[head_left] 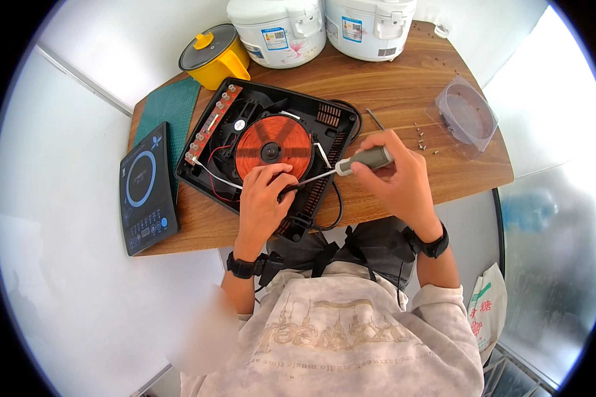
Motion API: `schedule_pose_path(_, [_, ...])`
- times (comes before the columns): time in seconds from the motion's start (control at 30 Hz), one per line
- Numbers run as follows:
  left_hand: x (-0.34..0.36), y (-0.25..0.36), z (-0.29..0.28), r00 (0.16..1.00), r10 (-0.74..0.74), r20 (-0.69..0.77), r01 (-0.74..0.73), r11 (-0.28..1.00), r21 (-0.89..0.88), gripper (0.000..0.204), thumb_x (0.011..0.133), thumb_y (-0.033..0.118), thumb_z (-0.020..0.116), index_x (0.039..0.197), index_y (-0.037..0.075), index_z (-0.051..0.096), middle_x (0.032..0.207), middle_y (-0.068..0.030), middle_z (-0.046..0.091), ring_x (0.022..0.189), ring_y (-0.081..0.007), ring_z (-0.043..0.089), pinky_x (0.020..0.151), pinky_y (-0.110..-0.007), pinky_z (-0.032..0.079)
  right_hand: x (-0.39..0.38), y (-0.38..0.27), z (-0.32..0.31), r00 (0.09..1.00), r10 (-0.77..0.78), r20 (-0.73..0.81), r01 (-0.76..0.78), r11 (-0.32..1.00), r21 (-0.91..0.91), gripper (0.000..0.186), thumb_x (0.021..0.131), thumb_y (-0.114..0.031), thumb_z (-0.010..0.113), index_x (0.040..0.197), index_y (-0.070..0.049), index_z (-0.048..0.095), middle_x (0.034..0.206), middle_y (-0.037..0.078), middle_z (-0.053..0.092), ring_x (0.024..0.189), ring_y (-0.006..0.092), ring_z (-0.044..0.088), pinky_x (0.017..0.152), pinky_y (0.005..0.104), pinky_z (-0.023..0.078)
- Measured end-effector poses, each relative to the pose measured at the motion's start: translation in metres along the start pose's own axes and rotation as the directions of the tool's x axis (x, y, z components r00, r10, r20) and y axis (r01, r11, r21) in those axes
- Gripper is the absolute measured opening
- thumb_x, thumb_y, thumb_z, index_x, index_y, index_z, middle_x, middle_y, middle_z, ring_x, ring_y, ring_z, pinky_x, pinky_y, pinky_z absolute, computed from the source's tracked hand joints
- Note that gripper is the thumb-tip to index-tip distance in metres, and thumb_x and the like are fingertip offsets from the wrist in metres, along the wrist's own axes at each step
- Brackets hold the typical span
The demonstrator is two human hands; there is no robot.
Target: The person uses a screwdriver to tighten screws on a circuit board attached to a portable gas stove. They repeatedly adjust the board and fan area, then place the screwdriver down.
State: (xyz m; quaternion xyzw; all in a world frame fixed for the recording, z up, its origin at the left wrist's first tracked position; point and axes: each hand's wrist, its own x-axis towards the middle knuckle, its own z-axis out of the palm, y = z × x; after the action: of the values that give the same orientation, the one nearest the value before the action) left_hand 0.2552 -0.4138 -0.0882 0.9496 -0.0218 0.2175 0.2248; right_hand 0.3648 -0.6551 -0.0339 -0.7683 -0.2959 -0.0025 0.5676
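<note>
An opened induction cooker base (341, 135) lies askew on the table, its black housing showing a round copper coil (291, 135) and a red circuit strip (212, 126) with white knobs or buttons. My right hand (400, 175) grips the grey handle of a screwdriver (371, 161). The shaft points left and slightly down, its tip inside the housing by the coil's near edge. My left hand (265, 198) is over that same edge, fingers bent and pressed together around the tip's place. A dark part shows by those fingers, but what they hold is hidden.
The cooker's black glass top (149, 188) leans at the table's left edge beside a green cutting mat (172, 106). A yellow pot (218, 56) and two white rice cookers (278, 33) stand behind. At right are loose screws (422, 141), a thin metal tool (375, 119) and a clear plastic container (467, 116).
</note>
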Motion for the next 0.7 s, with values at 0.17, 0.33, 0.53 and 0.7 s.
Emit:
schedule_pose_path(0.17, [-0.001, -0.002, 0.001, 1.0, 0.008, -0.004, -0.008, 1.0, 0.005, 0.022, 0.074, 0.003, 0.08, 0.094, 0.009, 0.072, 0.118, -0.0015, 0.07, 0.111, -0.0281, 0.063, 0.096, -0.041, 0.051, 0.014, -0.013, 0.0, 0.997, -0.049, 0.051, 0.053, 0.995, -0.081, 0.031, 0.087, -0.01, 0.079, 0.11, -0.007, 0.059, 0.086, 0.008, 0.071, 0.066, 0.0165, 0.069, 0.063, 0.0289, 0.056])
schedule_pose_path(0.33, [-0.001, 0.0, 0.0, 1.0, 0.011, -0.001, -0.011, 1.0, -0.006, 0.022, 0.075, 0.004, 0.08, 0.096, 0.009, 0.073, 0.118, -0.0017, 0.069, 0.112, -0.0279, 0.062, 0.096, -0.041, 0.051, 0.028, -0.026, 0.003, 0.992, -0.072, 0.1, 0.081, 0.992, -0.092, 0.036, 0.086, -0.01, 0.078, 0.114, -0.008, 0.056, 0.085, 0.011, 0.069, 0.068, 0.0225, 0.069, 0.062, 0.0349, 0.053])
schedule_pose_path(0.53, [0.0, -0.001, 0.0, 1.0, 0.018, 0.003, -0.018, 1.0, -0.005, 0.023, 0.075, 0.003, 0.08, 0.095, 0.008, 0.072, 0.118, -0.0023, 0.069, 0.111, -0.0285, 0.062, 0.096, -0.041, 0.051, 0.044, -0.034, 0.018, 0.967, -0.191, 0.166, 0.199, 0.98, -0.029, 0.041, 0.086, -0.007, 0.074, 0.12, -0.006, 0.051, 0.093, 0.015, 0.068, 0.075, 0.0316, 0.069, 0.066, 0.0403, 0.054])
schedule_pose_path(0.7, [-0.001, -0.001, 0.0, 1.0, 0.011, 0.0, -0.011, 1.0, -0.005, 0.021, 0.075, 0.005, 0.08, 0.094, 0.007, 0.07, 0.116, -0.0035, 0.067, 0.111, -0.0296, 0.062, 0.095, -0.042, 0.051, 0.055, -0.041, 0.032, 0.928, -0.313, 0.202, 0.325, 0.945, -0.031, 0.041, 0.086, -0.006, 0.073, 0.121, -0.005, 0.052, 0.102, 0.017, 0.067, 0.076, 0.0358, 0.067, 0.068, 0.0426, 0.055])
